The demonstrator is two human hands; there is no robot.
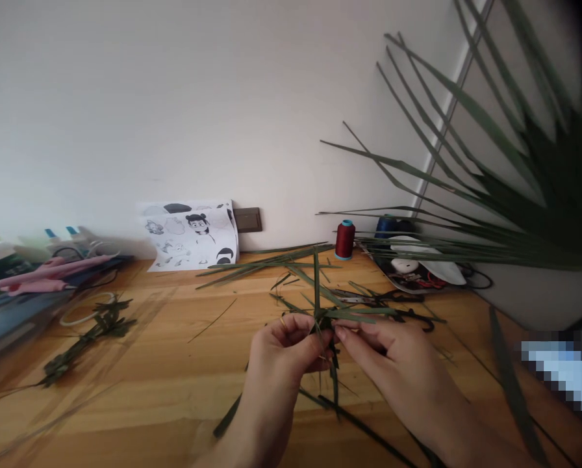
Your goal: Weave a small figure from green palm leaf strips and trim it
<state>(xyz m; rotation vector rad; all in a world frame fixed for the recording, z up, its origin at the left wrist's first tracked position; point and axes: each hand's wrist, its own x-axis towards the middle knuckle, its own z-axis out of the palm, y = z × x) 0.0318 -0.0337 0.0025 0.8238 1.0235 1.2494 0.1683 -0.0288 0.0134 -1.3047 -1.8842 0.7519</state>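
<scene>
Both hands meet over the middle of a wooden table. My left hand pinches a small bundle of green palm leaf strips, one strip standing upright and others pointing right and down. From the other side, my right hand closes its thumb and fingers on the same strips. The knot between the fingertips is partly hidden. Just beyond my right hand lie scissors with dark handles, and leaf scraps are scattered around.
A large palm leaf reaches in from the right. Behind my hands stand a red thread spool and a tray of odds and ends. A printed drawing sheet leans on the wall. At left are a woven leaf piece and a pink glue gun.
</scene>
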